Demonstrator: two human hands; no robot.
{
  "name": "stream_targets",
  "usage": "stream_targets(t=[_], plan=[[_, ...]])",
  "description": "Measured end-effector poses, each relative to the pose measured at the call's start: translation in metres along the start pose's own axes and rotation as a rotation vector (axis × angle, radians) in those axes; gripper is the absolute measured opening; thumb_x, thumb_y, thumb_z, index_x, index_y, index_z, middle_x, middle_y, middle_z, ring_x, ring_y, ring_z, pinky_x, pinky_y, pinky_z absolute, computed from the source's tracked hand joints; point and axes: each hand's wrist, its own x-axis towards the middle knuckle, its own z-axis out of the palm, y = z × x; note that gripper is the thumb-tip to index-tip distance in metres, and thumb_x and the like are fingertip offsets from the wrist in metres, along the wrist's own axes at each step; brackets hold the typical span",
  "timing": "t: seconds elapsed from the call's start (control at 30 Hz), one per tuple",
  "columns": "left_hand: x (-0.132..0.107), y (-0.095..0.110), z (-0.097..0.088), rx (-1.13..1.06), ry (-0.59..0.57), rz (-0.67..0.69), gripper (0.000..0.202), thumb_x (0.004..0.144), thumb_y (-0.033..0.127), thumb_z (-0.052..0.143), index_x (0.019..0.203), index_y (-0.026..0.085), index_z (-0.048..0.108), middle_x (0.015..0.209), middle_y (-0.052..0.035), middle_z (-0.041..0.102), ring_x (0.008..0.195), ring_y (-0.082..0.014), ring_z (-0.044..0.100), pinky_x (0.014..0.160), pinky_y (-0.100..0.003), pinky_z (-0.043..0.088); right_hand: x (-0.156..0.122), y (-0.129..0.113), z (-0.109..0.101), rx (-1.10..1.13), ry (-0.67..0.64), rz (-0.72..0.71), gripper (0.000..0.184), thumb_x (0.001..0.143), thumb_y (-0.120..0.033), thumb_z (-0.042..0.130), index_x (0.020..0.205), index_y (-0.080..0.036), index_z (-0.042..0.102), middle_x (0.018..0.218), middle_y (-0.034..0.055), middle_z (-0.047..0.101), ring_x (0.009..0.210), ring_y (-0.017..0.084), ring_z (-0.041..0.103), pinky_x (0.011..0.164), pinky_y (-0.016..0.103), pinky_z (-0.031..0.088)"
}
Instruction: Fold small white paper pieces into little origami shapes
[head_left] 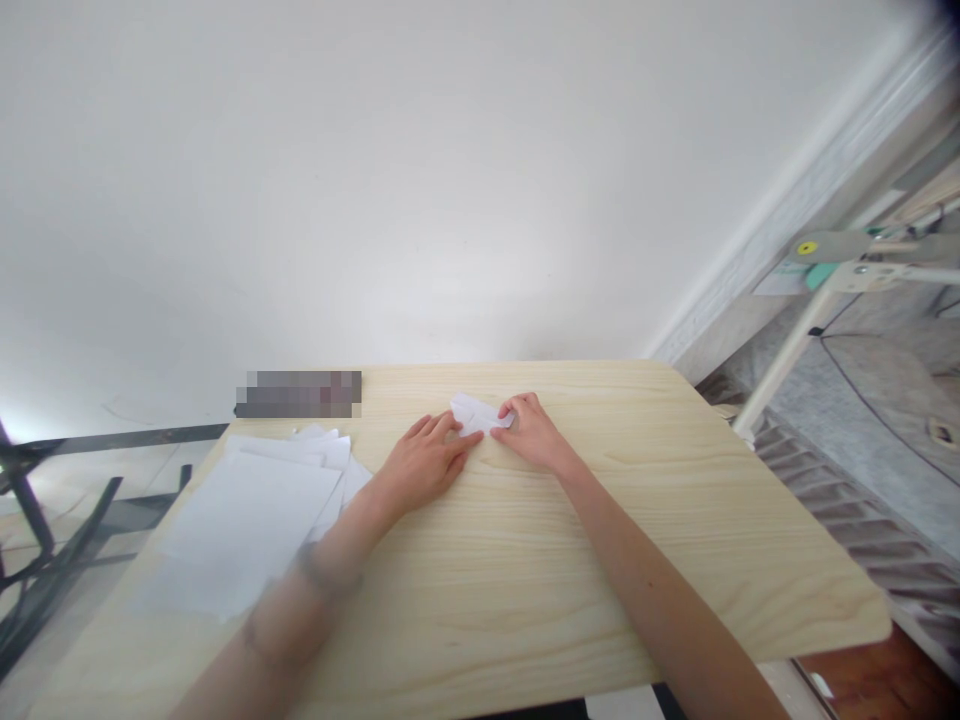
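Note:
A small folded piece of white paper lies on the wooden tabletop near its far side, between both hands. My left hand rests at the paper's left end, palm down, with the fingers stretched out and the thumb touching its lower edge. At the opposite end, my right hand pinches the paper's right tip between thumb and fingers. Part of the paper is hidden under the fingertips.
A loose stack of white sheets lies on the left of the wooden table. Behind it sits a pixelated dark item. A white wall rises beyond the far edge; a metal frame stands at right.

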Motion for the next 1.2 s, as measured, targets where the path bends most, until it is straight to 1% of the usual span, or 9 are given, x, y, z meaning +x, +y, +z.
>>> stream_targets(t=[0.23, 0.43, 0.53, 0.6, 0.63, 0.7, 0.77, 1.07, 1.2], plan=[[0.000, -0.002, 0.002, 0.004, -0.012, 0.008, 0.035, 0.088, 0.028, 0.034, 0.120, 0.027, 0.047, 0.114, -0.0073, 0.049, 0.111, -0.0204, 0.042, 0.096, -0.039, 0.031, 0.004, 0.005, -0.012, 0.166, -0.055, 0.045, 0.017, 0.063, -0.012, 0.051, 0.079, -0.017, 0.051, 0.081, -0.0004, 0.046, 0.060, 0.009, 0.046, 0.062, 0.023, 0.041], [-0.001, -0.003, -0.004, -0.033, -0.019, 0.042, 0.030, 0.086, 0.021, 0.036, 0.113, 0.024, 0.050, 0.114, -0.0059, 0.051, 0.113, -0.0189, 0.041, 0.097, -0.037, 0.033, 0.003, 0.005, -0.013, 0.184, -0.058, 0.048, 0.017, 0.062, -0.011, 0.050, 0.078, -0.017, 0.052, 0.080, -0.0006, 0.046, 0.058, 0.008, 0.045, 0.059, 0.022, 0.041], [-0.002, -0.004, -0.004, -0.040, -0.020, 0.040, 0.029, 0.085, 0.020, 0.036, 0.109, 0.023, 0.051, 0.114, -0.0046, 0.052, 0.114, -0.0186, 0.041, 0.098, -0.036, 0.033, 0.001, 0.005, -0.008, 0.158, -0.033, 0.049, 0.018, 0.064, -0.011, 0.049, 0.080, -0.018, 0.052, 0.085, 0.0007, 0.046, 0.062, 0.009, 0.047, 0.064, 0.024, 0.042], [-0.003, -0.006, -0.003, -0.041, -0.017, 0.042, 0.030, 0.085, 0.020, 0.036, 0.112, 0.023, 0.050, 0.118, -0.0040, 0.050, 0.117, -0.0190, 0.039, 0.099, -0.038, 0.031, -0.001, 0.003, -0.002, 0.113, 0.026, 0.054, 0.016, 0.065, -0.015, 0.050, 0.081, -0.018, 0.053, 0.091, 0.0021, 0.046, 0.071, 0.011, 0.049, 0.072, 0.026, 0.042], [-0.004, -0.007, -0.001, -0.041, -0.016, 0.044, 0.031, 0.086, 0.020, 0.036, 0.113, 0.024, 0.049, 0.121, -0.0036, 0.049, 0.118, -0.0193, 0.038, 0.100, -0.039, 0.030, -0.002, 0.001, 0.002, 0.087, 0.048, 0.053, 0.016, 0.066, -0.020, 0.053, 0.082, -0.019, 0.053, 0.093, 0.0026, 0.045, 0.077, 0.012, 0.050, 0.075, 0.027, 0.042], [-0.004, -0.008, 0.001, -0.040, -0.019, 0.047, 0.033, 0.086, 0.021, 0.035, 0.117, 0.024, 0.047, 0.125, -0.0030, 0.047, 0.121, -0.0198, 0.035, 0.101, -0.040, 0.028, -0.005, -0.003, 0.007, 0.010, 0.099, 0.055, 0.022, 0.065, -0.033, 0.059, 0.081, -0.019, 0.053, 0.093, 0.0030, 0.045, 0.084, 0.016, 0.050, 0.080, 0.031, 0.040], [-0.004, -0.009, 0.003, -0.038, -0.026, 0.044, 0.034, 0.087, 0.022, 0.035, 0.118, 0.025, 0.046, 0.126, -0.0025, 0.047, 0.122, -0.0197, 0.035, 0.102, -0.041, 0.027, -0.007, -0.006, 0.011, -0.056, 0.117, 0.055, 0.028, 0.062, -0.039, 0.061, 0.080, -0.019, 0.053, 0.092, 0.0030, 0.045, 0.088, 0.018, 0.049, 0.083, 0.033, 0.038], [-0.003, -0.009, 0.001, -0.033, -0.064, 0.025, 0.031, 0.086, 0.022, 0.035, 0.114, 0.025, 0.048, 0.129, -0.0013, 0.045, 0.123, -0.0197, 0.034, 0.103, -0.040, 0.027, -0.007, -0.006, 0.010, -0.081, 0.096, 0.058, 0.029, 0.063, -0.041, 0.061, 0.082, -0.021, 0.052, 0.093, 0.0027, 0.044, 0.088, 0.017, 0.050, 0.082, 0.033, 0.038], [-0.004, -0.010, 0.001, -0.040, -0.057, 0.032, 0.032, 0.086, 0.021, 0.036, 0.115, 0.025, 0.047, 0.128, -0.0013, 0.046, 0.122, -0.0198, 0.035, 0.102, -0.041, 0.027, -0.009, -0.011, 0.013, -0.124, 0.123, 0.055, 0.034, 0.060, -0.046, 0.062, 0.080, -0.020, 0.051, 0.092, 0.0031, 0.044, 0.088, 0.019, 0.049, 0.083, 0.036, 0.037]])
